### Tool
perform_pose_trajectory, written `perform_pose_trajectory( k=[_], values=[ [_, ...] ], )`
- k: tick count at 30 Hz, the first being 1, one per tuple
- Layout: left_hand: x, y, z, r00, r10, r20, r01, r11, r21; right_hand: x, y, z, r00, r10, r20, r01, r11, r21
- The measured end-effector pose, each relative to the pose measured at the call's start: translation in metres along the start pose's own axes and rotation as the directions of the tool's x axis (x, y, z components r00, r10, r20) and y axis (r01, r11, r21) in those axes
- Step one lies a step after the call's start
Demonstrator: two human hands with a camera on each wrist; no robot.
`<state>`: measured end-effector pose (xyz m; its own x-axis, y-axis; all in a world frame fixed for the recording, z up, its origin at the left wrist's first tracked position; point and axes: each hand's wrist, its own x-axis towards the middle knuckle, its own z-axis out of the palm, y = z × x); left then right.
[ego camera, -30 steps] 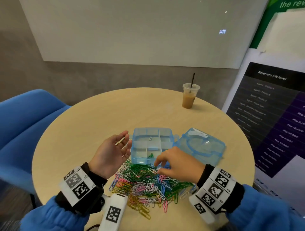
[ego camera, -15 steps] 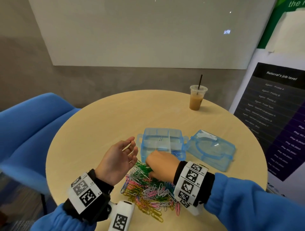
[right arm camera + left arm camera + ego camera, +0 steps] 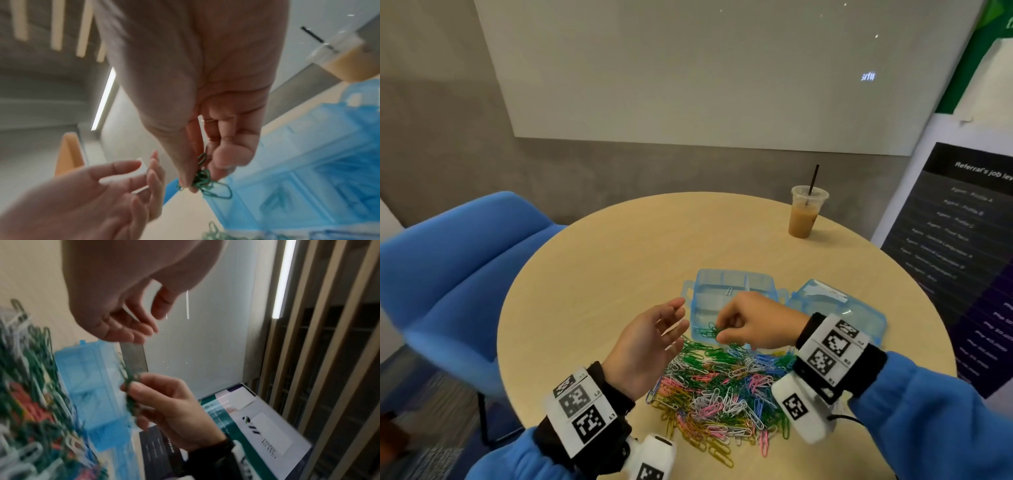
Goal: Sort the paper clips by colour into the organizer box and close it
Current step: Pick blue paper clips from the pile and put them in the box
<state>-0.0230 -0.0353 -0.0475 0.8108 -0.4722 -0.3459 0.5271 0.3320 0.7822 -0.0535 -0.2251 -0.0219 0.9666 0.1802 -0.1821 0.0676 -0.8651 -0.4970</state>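
Green paper clips pinched in a small bunch between right hand thumb and fingertips, raised off the pile, just over near-left corner of organizer box; probably heading for a near compartment. Exact clip count in bunch: cannot tell, several. Left hand palm-up beside it, fingers relaxed and spread, holding nothing; likely waiting to receive or steady clips. One mixed pile on table, touching box front edge: green, pink, white, yellow, blue, far too many to count. One box, open, clear blue, one white clip visible inside a far compartment; other compartments partly hidden by hand. One lid lying flat just right of box, kept clear for access. One iced coffee cup well apart, far side. Sorting barely begun, judging by pile.
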Motion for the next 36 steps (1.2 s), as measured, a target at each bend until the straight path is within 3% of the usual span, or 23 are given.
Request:
perform_pose_trajectory(
  k=[2,4,7,9,11,14,17,22,27,32,36],
  values=[
    [0.000,0.003,0.002,0.996,0.076,0.036,-0.082,0.970,0.228,-0.004,0.007,-0.010,1.000,0.027,-0.001,-0.027,0.995,0.097],
    [0.000,0.008,0.003,0.982,0.143,0.120,-0.185,0.840,0.511,-0.009,0.015,-0.018,0.999,0.041,-0.011,-0.039,0.984,0.174],
    [0.003,0.014,0.002,0.948,0.177,0.264,-0.316,0.431,0.846,-0.015,0.027,-0.027,0.997,0.073,-0.021,-0.064,0.959,0.277],
    [0.010,0.018,0.004,0.929,0.147,0.340,-0.363,0.174,0.916,-0.019,0.035,-0.031,0.994,0.109,-0.025,-0.094,0.934,0.344],
    [0.018,0.018,0.007,0.917,0.037,0.396,-0.396,-0.014,0.918,-0.020,0.044,-0.033,0.987,0.159,-0.037,-0.132,0.907,0.400],
    [0.027,0.011,0.011,0.912,-0.157,0.379,-0.408,-0.246,0.879,-0.020,0.059,-0.034,0.966,0.245,-0.087,-0.180,0.873,0.454],
    [0.029,0.002,0.015,0.911,-0.209,0.354,-0.404,-0.290,0.867,-0.020,0.069,-0.034,0.933,0.300,-0.200,-0.174,0.859,0.481],
    [0.029,-0.002,0.014,0.919,-0.161,0.360,-0.391,-0.253,0.885,-0.013,0.065,-0.022,0.903,0.256,-0.346,-0.023,0.831,0.556],
    [0.022,-0.003,0.014,0.919,-0.179,0.350,-0.385,-0.229,0.894,-0.001,0.054,-0.008,0.933,0.174,-0.316,0.048,0.808,0.587],
    [0.016,-0.002,0.013,0.915,-0.181,0.361,-0.395,-0.219,0.892,0.003,0.054,0.000,0.943,0.152,-0.295,-0.049,0.943,0.330],
    [0.012,0.002,0.016,0.907,-0.113,0.405,-0.420,-0.182,0.889,-0.002,0.047,0.000,0.946,0.107,-0.305,-0.042,0.976,0.211]
  ],
)
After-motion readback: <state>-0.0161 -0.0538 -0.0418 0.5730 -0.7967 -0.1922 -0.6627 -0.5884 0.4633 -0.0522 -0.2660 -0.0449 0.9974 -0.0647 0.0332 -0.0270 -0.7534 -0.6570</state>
